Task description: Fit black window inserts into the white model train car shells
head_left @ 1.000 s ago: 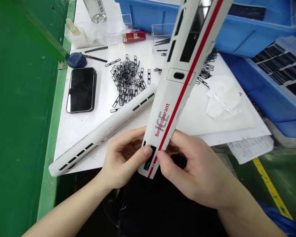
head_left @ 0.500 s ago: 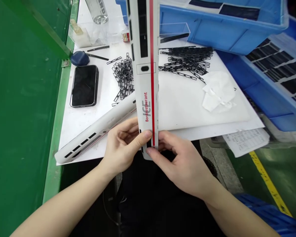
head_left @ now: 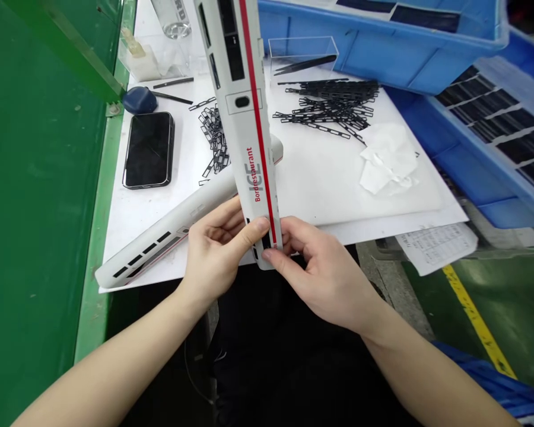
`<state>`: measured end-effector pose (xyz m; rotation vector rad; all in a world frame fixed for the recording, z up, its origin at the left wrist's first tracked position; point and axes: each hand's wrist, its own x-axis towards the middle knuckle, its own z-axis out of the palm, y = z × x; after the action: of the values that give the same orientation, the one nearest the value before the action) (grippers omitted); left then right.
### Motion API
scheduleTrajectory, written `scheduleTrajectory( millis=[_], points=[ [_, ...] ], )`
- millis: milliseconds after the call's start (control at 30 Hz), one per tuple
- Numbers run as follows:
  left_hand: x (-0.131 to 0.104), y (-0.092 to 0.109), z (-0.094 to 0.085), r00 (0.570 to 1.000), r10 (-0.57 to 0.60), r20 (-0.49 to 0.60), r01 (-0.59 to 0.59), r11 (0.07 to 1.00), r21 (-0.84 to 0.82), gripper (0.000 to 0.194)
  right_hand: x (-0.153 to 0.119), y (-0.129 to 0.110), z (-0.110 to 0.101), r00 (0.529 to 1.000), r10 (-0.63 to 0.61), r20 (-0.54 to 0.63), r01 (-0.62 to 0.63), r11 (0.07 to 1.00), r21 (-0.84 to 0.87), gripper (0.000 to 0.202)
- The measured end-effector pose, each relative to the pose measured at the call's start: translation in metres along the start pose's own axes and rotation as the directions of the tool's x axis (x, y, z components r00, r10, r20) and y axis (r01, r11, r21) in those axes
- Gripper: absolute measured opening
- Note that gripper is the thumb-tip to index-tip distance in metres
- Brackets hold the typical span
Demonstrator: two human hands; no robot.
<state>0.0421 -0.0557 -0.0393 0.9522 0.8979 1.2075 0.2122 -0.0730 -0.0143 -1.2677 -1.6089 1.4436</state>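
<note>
A white model train car shell [head_left: 244, 133] with a red stripe, black windows and the words "ICE Bordrestaurant" is held up in front of me, its far end running out of view at the top. My left hand [head_left: 216, 246] grips its near end from the left, thumb on the printed side. On the right edge of that same end, my right hand [head_left: 323, 270] pinches it between thumb and fingers. Behind it, a second white train shell [head_left: 169, 228] lies slantwise on the white table [head_left: 338, 184]. Small black window-frame strips [head_left: 213, 139] are heaped beside it.
More black strips [head_left: 338, 107] lie in a pile near a clear box [head_left: 302, 56] and crumpled tissue [head_left: 387, 160]. A phone [head_left: 149, 151] and dark blue object [head_left: 140, 101] sit at left. Blue bins [head_left: 382, 53] border the right; a green panel [head_left: 35, 178] borders the left.
The held shell's far end has tilted to the left, and both hands have risen slightly in view with it. More of the second shell and the clear box now shows.
</note>
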Motion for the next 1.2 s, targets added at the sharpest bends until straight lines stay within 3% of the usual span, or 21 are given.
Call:
scheduleTrajectory(
  millis=[200, 300, 400, 600, 800, 933, 1100, 1200],
  points=[
    [-0.001, -0.004, -0.01, 0.999, 0.006, 0.046, -0.007, 1.0, 0.014, 0.025, -0.005, 0.002, -0.004, 0.997, -0.069, 0.044, 0.069, 0.998, 0.008, 0.025],
    [-0.002, -0.003, -0.013, 0.993, -0.006, 0.121, 0.0, 0.999, 0.053, 0.038, -0.008, 0.0, -0.009, 0.994, -0.083, 0.069, 0.087, 0.995, -0.052, 0.021],
    [-0.002, -0.001, -0.011, 0.985, -0.023, 0.17, 0.008, 0.996, 0.085, 0.045, -0.009, -0.003, -0.013, 0.998, -0.02, 0.059, 0.027, 0.991, -0.129, 0.015],
    [-0.002, 0.001, -0.005, 0.992, -0.069, 0.11, 0.059, 0.994, 0.094, 0.043, -0.005, -0.003, -0.018, 0.993, 0.061, 0.103, -0.063, 0.998, 0.011, 0.017],
    [-0.001, 0.001, -0.001, 0.997, -0.023, 0.07, 0.016, 0.995, 0.097, 0.037, 0.001, 0.005, -0.027, 0.975, 0.087, 0.203, -0.126, 0.974, 0.189, 0.029],
    [-0.001, 0.001, 0.001, 0.997, -0.021, 0.071, 0.016, 0.997, 0.073, 0.036, 0.001, 0.003, -0.03, 0.968, 0.074, 0.239, -0.123, 0.972, 0.199, 0.028],
    [0.0, 0.001, 0.002, 0.999, -0.03, 0.023, 0.028, 0.994, 0.107, 0.036, 0.004, 0.001, -0.027, 0.981, 0.102, 0.168, -0.126, 0.982, 0.141, 0.025],
    [0.001, 0.001, 0.002, 1.0, -0.014, 0.027, 0.011, 0.995, 0.099, 0.035, 0.007, 0.003, -0.028, 0.977, 0.094, 0.192, -0.125, 0.979, 0.159, 0.024]
  ],
)
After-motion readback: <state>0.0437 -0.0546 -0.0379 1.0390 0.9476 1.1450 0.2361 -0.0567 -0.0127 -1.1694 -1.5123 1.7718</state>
